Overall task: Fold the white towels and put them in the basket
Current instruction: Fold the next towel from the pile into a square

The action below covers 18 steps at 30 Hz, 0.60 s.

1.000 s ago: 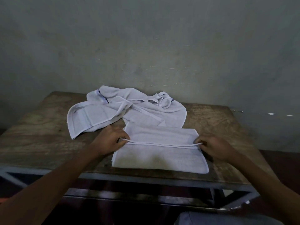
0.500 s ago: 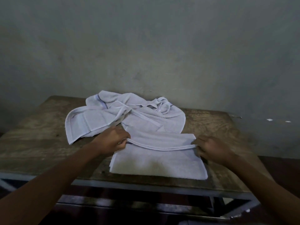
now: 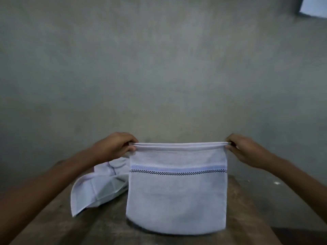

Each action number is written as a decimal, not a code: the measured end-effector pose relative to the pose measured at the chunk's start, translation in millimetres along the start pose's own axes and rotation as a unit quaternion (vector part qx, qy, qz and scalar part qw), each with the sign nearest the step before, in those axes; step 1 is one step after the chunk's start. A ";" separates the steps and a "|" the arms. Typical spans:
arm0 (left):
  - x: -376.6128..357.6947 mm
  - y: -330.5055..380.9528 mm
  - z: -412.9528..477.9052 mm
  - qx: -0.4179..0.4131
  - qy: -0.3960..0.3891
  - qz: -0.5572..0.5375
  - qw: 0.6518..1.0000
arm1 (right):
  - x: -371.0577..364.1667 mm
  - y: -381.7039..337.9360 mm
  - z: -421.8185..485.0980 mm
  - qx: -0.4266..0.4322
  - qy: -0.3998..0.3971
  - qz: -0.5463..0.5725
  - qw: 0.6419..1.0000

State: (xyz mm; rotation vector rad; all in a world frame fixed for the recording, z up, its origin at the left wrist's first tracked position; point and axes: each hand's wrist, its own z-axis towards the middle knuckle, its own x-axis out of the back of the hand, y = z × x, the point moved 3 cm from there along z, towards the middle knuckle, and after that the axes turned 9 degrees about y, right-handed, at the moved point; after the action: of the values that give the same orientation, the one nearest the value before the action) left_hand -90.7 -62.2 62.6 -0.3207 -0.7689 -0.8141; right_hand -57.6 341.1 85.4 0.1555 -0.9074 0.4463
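Folded towel (image 3: pixel 177 190), flat on the desk (image 3: pixel 99 228) a moment ago, now hangs lifted; left hand (image 3: pixel 115 147) and right hand (image 3: pixel 247 151) pinch its top corners. Probably another fold; basket unseen.

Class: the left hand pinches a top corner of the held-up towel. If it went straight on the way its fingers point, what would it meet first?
The left hand points rightward along the top edge of the towel, so it would run into that hem first, then probably the right hand; depth is unclear.
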 end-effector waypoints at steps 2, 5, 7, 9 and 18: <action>30.5 3.0 23.2 -0.026 0.008 0.031 0.999 | 34.8 -9.5 19.4 0.019 0.043 -0.012 0.999; 70.3 8.6 50.7 -0.068 0.035 0.090 0.993 | 71.9 -21.3 40.4 0.035 0.031 -0.054 0.998; 90.7 15.0 63.4 -0.097 0.046 0.124 0.986 | 94.6 -25.0 47.9 0.022 0.048 -0.066 0.996; 106.1 21.9 70.9 -0.117 0.060 0.133 0.982 | 111.2 -30.5 50.8 0.013 0.049 -0.073 0.996; 118.7 26.5 83.4 0.045 0.011 0.049 0.998 | 127.5 -39.5 56.1 -0.004 0.073 -0.027 0.997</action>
State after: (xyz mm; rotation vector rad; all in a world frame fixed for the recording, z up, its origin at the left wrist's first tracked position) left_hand -59.4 -63.5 206.7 -0.2658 -0.7617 -0.6875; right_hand -13.2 327.2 222.6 0.1382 -0.7607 0.3976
